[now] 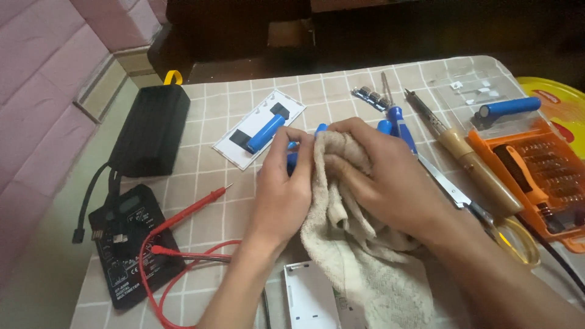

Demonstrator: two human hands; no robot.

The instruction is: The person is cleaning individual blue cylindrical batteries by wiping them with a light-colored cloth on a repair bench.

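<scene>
At the centre of the checked-cloth counter [201, 183], the left hand [281, 189] has its fingers clenched on a small blue cylindrical battery [293, 159]. The right hand [381, 176], at its 3 o'clock, grips a beige terry towel [359, 268] pressed against the battery. A black multimeter [131, 244] lies at 8 o'clock.

Multimeter [131, 244] left of towel [359, 262]

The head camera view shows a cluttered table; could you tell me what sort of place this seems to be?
Probably a home electronics repair bench: a black multimeter with red leads, a wooden-handled soldering iron and an orange screwdriver bit set lie on a checked tablecloth.
</scene>
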